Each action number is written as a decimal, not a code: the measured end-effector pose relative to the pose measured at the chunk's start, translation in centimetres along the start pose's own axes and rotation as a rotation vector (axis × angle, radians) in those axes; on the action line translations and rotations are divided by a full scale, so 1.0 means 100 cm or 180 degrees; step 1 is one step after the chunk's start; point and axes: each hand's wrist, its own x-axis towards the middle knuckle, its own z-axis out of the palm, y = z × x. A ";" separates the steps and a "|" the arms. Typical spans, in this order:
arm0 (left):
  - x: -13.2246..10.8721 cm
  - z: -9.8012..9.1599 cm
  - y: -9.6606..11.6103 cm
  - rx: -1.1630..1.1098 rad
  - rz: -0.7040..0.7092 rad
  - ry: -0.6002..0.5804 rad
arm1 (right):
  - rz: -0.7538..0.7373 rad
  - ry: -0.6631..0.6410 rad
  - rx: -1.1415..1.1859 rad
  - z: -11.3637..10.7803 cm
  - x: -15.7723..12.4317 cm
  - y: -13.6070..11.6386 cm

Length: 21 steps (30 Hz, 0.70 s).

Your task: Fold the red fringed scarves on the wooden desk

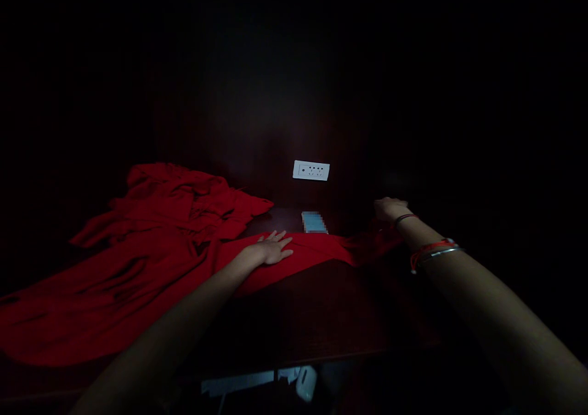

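Observation:
A large piece of red cloth [165,262] lies across the dark wooden surface, bunched into folds on the left. From there a flatter strip runs rightward. My left hand [274,249] rests palm down on that strip with its fingers spread. At the strip's shadowed right end, my right hand [391,209] is closed, seemingly on the cloth; its fingertips are hidden in the dark. A red cord and a metal bangle circle my right forearm. Whether the cloth is a garment cannot be made out.
A white socket plate [311,170] is on the dark back wall. Below it, a light-blue blurred item [314,222] lies behind the strip. Under the front edge of the dark surface [316,317] shows a white object [306,383]. Deep shadow covers both sides.

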 end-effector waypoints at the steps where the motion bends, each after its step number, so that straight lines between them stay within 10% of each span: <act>1: 0.006 0.004 0.001 -0.0043 0.0131 0.0045 | -0.0161 0.0047 -0.0063 0.004 -0.005 -0.010; 7: 0.015 0.029 -0.014 -0.0122 0.0484 0.0705 | -0.1960 -0.1105 -0.0080 0.044 -0.048 -0.060; 13: -0.011 0.033 -0.021 0.0032 0.0879 0.0535 | -0.1474 -0.0311 0.0009 0.078 -0.068 -0.060; 21: -0.033 0.030 -0.017 0.0000 0.0861 0.0667 | -0.0055 0.0487 0.0425 0.039 -0.028 0.002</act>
